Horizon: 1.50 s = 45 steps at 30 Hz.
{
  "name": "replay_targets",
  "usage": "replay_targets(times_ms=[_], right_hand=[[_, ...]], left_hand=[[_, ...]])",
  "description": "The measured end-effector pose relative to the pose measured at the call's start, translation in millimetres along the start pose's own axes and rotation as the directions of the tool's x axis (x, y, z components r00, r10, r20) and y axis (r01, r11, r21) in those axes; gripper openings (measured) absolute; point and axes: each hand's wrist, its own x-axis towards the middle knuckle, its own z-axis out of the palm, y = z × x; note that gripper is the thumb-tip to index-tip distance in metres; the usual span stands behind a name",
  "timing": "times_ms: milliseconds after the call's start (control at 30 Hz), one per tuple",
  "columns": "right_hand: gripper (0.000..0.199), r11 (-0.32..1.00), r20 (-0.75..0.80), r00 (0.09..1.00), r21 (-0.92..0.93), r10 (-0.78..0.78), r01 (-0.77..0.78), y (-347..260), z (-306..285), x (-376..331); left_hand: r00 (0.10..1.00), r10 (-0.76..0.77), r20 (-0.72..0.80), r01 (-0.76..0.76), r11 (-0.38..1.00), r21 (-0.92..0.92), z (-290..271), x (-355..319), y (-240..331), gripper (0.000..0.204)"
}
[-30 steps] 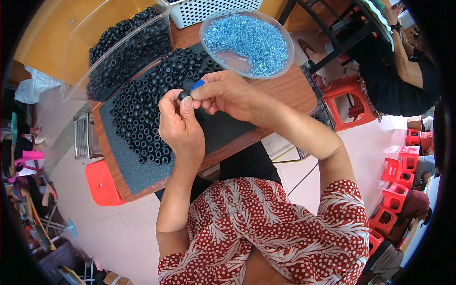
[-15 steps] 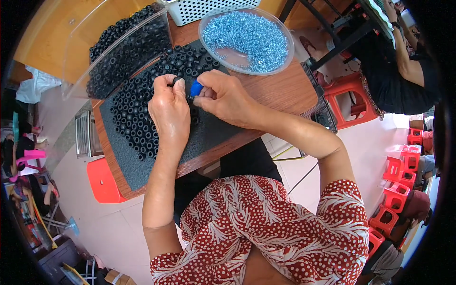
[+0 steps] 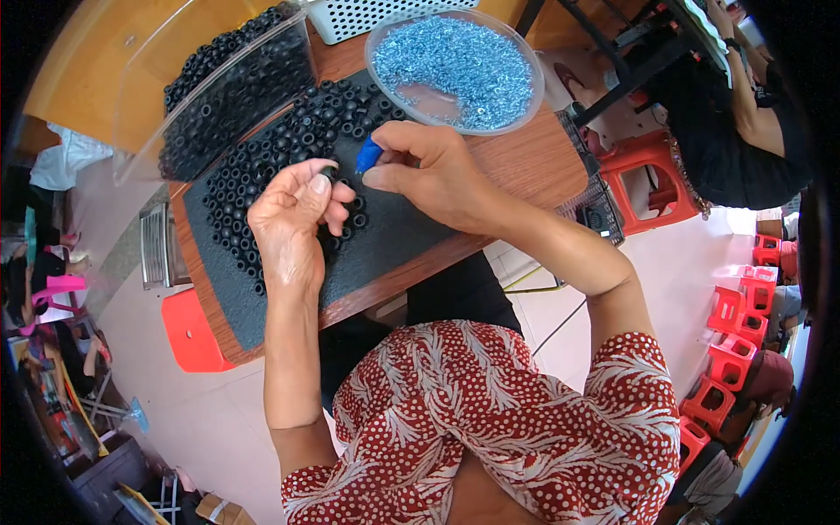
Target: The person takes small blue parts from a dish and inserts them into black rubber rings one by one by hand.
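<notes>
My left hand [image 3: 293, 219] pinches a small black ring-shaped piece [image 3: 329, 172] between thumb and forefinger, its other fingers loosely curled. To its right, my right hand [image 3: 429, 171] has thumb and forefinger drawn together around a small blue piece [image 3: 367, 156]. Whether that is a fingertip wrap or a held object I cannot tell, nor whether something tiny sits at its tip. A small gap separates the two hands. Beneath and beyond them, many loose black ring-shaped pieces [image 3: 229, 197] lie spread over a dark grey mat [image 3: 385, 236].
A clear bin [image 3: 144, 131] of black pieces stands at the far left. A round clear tray [image 3: 535, 87] holds small shiny bluish pieces, beside a white perforated basket [image 3: 367, 17]. Red stools [image 3: 643, 184] stand around the wooden table [image 3: 534, 171]. A person [image 3: 735, 131] sits at far right.
My hands have moved apart. The left has turned and shifted left and nearer, its fingers opening out below the black piece; the right has moved slightly right.
</notes>
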Motion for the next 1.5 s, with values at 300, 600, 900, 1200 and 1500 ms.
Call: replay_targets(times_ms=[300, 600, 900, 1200, 1500], right_hand=[[0.010, 0.982, 0.161, 0.983, 0.151, 0.086, -0.110, -15, 1, 2], [0.018, 0.912, 0.274, 0.906, 0.165, 0.324, -0.376, -29, 0, -15], [0.016, 0.848, 0.354, 0.845, 0.205, 0.400, -0.488, -26, 0, -25], [0.016, 0.909, 0.081, 0.990, -0.393, -0.117, 0.139, -15, 18, 3], [0.015, 0.512, 0.313, 0.811, -0.649, -0.494, 0.563, 18, 55, 41]], left_hand=[[1.000, 0.010, 0.002, -0.010, 0.985, -0.170, 6, -23, -8, 0.017], [0.996, 0.079, 0.038, -0.073, 0.987, -0.142, 7, -54, -22, 0.019], [0.992, 0.032, 0.121, 0.004, 0.959, -0.284, 11, -64, -41, 0.020], [0.985, -0.061, 0.163, 0.128, 0.889, -0.440, 8, -74, -46, 0.021], [0.982, -0.058, 0.179, 0.153, 0.802, -0.578, -2, -74, -52, 0.024]])
